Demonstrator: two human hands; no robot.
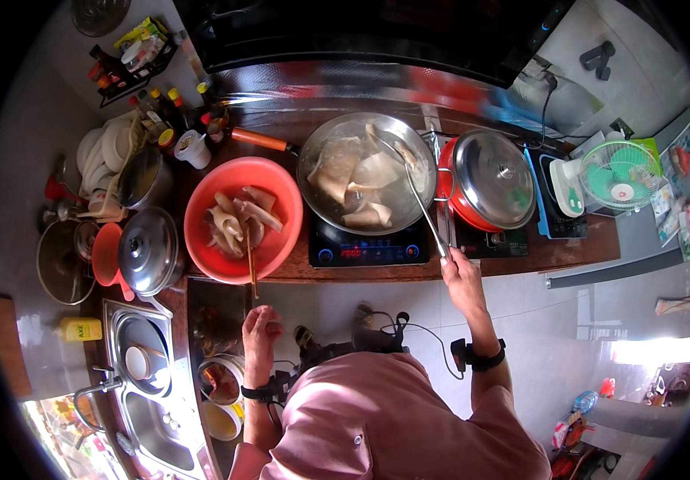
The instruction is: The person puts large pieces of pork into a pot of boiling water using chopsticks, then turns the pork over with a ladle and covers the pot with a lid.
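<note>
My right hand [461,277] grips the handle of a long metal utensil [420,201], whose far end reaches into a steel wok [308,207] of cloudy liquid. Pale, wide pieces of food [338,168] lie in the wok, which stands on an induction cooker [369,251] with a lit display. My left hand [262,329] is in the air below a red plastic basin [201,252], fingers loosely bent, with nothing seen in it. More pale curled strips [228,225] lie in that basin, and a pair of chopsticks [252,264] leans over its near rim.
Right of the wok are a red pot with a steel lid [493,180], a second cooker [555,210] and a green fan [621,174]. Sauce bottles [171,108], a lidded steel pot [148,251] and stacked plates [105,147] are at left. A steel sink [159,429] lies lower left.
</note>
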